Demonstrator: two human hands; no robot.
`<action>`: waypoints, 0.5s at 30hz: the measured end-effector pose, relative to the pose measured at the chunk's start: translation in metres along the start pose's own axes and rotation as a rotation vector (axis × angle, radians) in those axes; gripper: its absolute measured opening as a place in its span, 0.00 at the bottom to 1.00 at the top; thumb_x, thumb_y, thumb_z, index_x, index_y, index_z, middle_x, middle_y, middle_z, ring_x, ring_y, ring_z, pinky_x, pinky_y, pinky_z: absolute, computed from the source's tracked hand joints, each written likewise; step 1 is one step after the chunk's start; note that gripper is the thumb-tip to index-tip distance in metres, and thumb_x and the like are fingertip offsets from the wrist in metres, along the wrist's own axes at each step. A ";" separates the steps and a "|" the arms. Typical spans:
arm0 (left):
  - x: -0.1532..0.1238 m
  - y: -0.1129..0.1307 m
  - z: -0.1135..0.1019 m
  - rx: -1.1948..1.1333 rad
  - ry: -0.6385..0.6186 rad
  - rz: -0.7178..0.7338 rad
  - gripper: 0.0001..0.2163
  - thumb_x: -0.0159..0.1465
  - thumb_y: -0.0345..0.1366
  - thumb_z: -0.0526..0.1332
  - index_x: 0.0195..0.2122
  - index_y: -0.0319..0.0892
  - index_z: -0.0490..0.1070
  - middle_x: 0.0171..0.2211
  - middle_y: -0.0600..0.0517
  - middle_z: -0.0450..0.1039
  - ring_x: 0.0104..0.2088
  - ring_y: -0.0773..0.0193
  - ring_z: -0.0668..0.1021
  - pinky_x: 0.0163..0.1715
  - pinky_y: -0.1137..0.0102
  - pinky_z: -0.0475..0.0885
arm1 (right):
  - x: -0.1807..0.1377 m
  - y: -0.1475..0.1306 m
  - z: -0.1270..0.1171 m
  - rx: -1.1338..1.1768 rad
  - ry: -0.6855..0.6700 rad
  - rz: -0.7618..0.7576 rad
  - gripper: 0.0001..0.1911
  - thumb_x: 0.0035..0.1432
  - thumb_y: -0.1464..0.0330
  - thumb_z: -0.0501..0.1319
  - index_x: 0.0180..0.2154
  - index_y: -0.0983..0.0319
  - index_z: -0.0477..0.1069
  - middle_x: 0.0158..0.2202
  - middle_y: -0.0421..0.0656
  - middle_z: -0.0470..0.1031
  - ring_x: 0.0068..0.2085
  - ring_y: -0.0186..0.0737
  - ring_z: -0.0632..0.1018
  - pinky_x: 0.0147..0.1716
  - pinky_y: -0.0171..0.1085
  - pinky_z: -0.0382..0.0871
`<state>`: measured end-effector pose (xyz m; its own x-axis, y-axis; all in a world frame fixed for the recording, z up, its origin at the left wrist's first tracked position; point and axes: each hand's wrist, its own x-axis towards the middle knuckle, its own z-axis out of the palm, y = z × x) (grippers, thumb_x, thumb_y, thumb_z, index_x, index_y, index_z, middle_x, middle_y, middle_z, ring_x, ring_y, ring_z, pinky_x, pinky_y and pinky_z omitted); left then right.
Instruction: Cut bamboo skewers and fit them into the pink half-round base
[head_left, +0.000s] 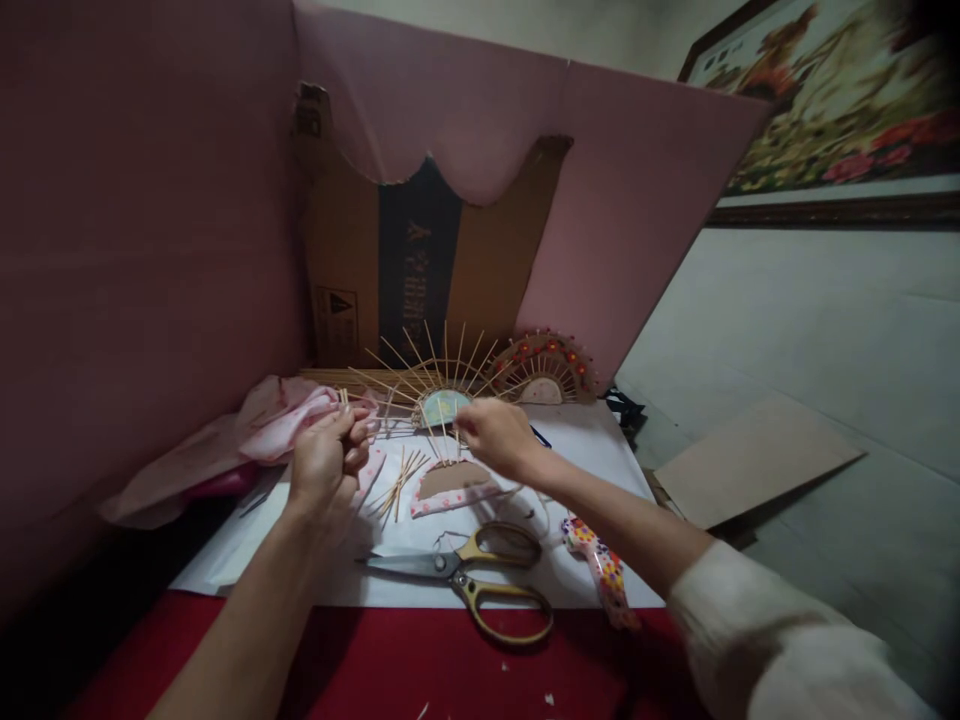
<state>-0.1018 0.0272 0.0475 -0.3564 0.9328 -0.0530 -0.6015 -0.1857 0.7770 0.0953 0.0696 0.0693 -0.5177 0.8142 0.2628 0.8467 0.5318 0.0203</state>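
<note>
My left hand (pixel 326 460) is closed around a few thin wooden sticks (pixel 344 396), whose ends poke up past the thumb. My right hand (pixel 495 435) pinches the top of a thin stick above a half-round cardboard piece (pixel 457 480) edged with pink-dotted cloth. Several sticks (pixel 444 440) rise from that piece's curved edge. Beside it on the white sheet lies a loose pile of sticks (pixel 401 482). Behind stands a fan-like frame of radiating sticks with a pale blue half-round centre (pixel 442 408). Scissors with gold handles (pixel 457 570) lie in front, blades pointing left.
A fan with red flowers (pixel 544 365) leans at the back right. Pink cloth (pixel 281 420) is bunched at the left. A flower-patterned strip (pixel 600 570) lies front right. Pink panels (pixel 637 220) and a cut cardboard sheet (pixel 341 230) stand behind. Red cloth (pixel 360 660) covers the front edge.
</note>
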 end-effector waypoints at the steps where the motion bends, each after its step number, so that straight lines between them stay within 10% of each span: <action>1: 0.000 -0.001 -0.001 -0.021 0.001 -0.017 0.07 0.60 0.26 0.54 0.25 0.34 0.67 0.13 0.58 0.57 0.09 0.79 0.56 0.08 0.83 0.47 | 0.021 0.003 0.002 -0.012 0.021 0.019 0.13 0.60 0.71 0.52 0.37 0.57 0.75 0.38 0.43 0.76 0.40 0.40 0.74 0.33 0.34 0.60; 7: 0.004 -0.003 -0.004 -0.090 0.057 -0.038 0.09 0.62 0.24 0.51 0.25 0.34 0.65 0.13 0.58 0.58 0.09 0.79 0.56 0.07 0.83 0.48 | 0.114 0.009 0.025 -0.085 0.065 0.090 0.17 0.61 0.70 0.51 0.51 0.54 0.67 0.45 0.46 0.72 0.43 0.41 0.75 0.35 0.34 0.64; 15: 0.003 -0.010 -0.004 -0.137 0.058 -0.050 0.08 0.62 0.27 0.53 0.26 0.33 0.67 0.15 0.58 0.58 0.10 0.80 0.56 0.07 0.84 0.48 | 0.146 0.000 0.034 -0.115 0.072 0.047 0.14 0.59 0.77 0.51 0.42 0.64 0.72 0.42 0.54 0.71 0.44 0.46 0.75 0.39 0.40 0.66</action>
<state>-0.0999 0.0311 0.0375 -0.3616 0.9234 -0.1285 -0.7098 -0.1833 0.6802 0.0154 0.1959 0.0751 -0.4701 0.8166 0.3348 0.8806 0.4595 0.1155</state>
